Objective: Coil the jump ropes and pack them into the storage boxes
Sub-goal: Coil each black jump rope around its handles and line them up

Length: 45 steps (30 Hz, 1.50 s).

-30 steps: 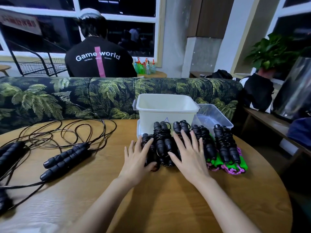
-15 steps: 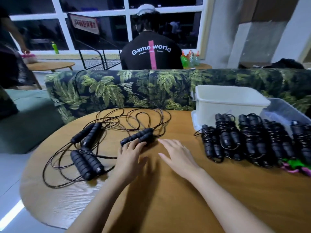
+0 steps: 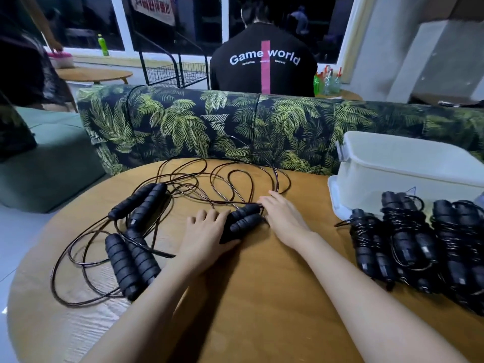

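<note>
Three uncoiled black jump ropes lie tangled on the round wooden table (image 3: 262, 297). One pair of black handles (image 3: 245, 220) lies in the middle, between my hands. My left hand (image 3: 204, 237) rests against the near ends of these handles, thumb beside them. My right hand (image 3: 284, 216) lies flat just to their right, fingertips at the cord end. Two more handle pairs (image 3: 141, 203) (image 3: 131, 263) lie to the left amid loose cord (image 3: 230, 179). Several coiled ropes (image 3: 419, 239) sit in a row at the right, in front of a white storage box (image 3: 408, 169).
A sofa back with a palm-leaf print (image 3: 235, 127) runs behind the table. Beyond it a person in a black shirt (image 3: 264, 61) sits facing away. A green seat (image 3: 47, 158) is at the left, and another small table (image 3: 94, 74) stands farther back.
My view has swung left from the coiled bundles to the loose ropes. Both hands left the bundles and moved to the middle pair of handles.
</note>
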Each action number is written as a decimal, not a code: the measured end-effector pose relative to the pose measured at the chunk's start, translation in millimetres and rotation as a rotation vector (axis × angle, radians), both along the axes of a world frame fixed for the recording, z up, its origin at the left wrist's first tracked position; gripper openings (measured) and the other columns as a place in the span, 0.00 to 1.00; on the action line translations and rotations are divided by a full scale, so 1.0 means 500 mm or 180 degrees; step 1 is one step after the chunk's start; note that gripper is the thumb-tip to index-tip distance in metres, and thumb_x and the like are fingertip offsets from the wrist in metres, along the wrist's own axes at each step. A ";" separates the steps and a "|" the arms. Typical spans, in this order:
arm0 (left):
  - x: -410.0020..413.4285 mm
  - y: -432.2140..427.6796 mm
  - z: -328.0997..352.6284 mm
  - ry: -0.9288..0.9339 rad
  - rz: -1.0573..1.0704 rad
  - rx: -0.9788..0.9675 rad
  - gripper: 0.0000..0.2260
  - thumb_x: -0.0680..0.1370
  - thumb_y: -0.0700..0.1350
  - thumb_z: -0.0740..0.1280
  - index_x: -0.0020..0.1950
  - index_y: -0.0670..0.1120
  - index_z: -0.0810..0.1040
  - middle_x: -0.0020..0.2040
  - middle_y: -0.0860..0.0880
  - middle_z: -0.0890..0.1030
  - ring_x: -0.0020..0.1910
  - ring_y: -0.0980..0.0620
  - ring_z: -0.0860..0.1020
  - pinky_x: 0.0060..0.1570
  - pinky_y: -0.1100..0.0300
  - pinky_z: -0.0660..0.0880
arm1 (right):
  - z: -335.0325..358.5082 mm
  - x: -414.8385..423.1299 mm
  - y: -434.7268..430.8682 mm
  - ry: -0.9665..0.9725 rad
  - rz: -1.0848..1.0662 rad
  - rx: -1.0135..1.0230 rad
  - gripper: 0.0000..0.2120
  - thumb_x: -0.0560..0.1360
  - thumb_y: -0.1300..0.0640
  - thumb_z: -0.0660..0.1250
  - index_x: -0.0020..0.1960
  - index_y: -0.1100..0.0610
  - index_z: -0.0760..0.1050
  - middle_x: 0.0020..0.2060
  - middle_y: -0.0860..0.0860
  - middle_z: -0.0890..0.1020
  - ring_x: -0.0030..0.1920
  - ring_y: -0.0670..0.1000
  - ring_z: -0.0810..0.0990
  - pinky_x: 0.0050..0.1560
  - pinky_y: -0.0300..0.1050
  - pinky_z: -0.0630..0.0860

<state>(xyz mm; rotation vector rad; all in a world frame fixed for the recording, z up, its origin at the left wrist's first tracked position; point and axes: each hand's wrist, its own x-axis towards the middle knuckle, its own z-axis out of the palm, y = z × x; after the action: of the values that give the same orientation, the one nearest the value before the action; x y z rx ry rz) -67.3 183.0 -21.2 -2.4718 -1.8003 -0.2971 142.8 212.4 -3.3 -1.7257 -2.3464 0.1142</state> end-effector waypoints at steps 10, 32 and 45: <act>0.008 -0.126 0.007 -0.0503 -0.1230 0.0383 0.33 0.74 0.68 0.58 0.74 0.53 0.62 0.59 0.49 0.75 0.55 0.44 0.73 0.52 0.48 0.74 | 0.013 0.125 -0.221 0.0240 0.0516 0.0841 0.06 0.77 0.63 0.68 0.50 0.55 0.73 0.56 0.48 0.80 0.68 0.50 0.72 0.77 0.51 0.58; 0.066 -0.269 -0.046 -0.1866 -0.1586 -0.0470 0.33 0.68 0.68 0.72 0.68 0.55 0.75 0.60 0.58 0.77 0.59 0.53 0.76 0.60 0.46 0.74 | -0.080 0.196 -0.433 0.1427 0.0176 -0.0103 0.10 0.76 0.52 0.71 0.42 0.45 0.69 0.68 0.34 0.68 0.73 0.42 0.59 0.71 0.46 0.60; 0.064 -0.269 -0.044 -0.2009 -0.1578 -0.0560 0.31 0.68 0.68 0.72 0.67 0.56 0.76 0.59 0.58 0.77 0.59 0.54 0.76 0.59 0.46 0.75 | -0.078 0.208 -0.436 0.1809 0.0097 -0.0304 0.13 0.76 0.59 0.71 0.41 0.48 0.68 0.69 0.39 0.70 0.74 0.38 0.59 0.68 0.30 0.54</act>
<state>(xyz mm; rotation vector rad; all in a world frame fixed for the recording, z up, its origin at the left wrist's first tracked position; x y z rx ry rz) -35.2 48.3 -43.4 -3.1808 -1.3525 -1.0967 246.7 -5.8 -42.4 -1.4470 -1.9657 0.6398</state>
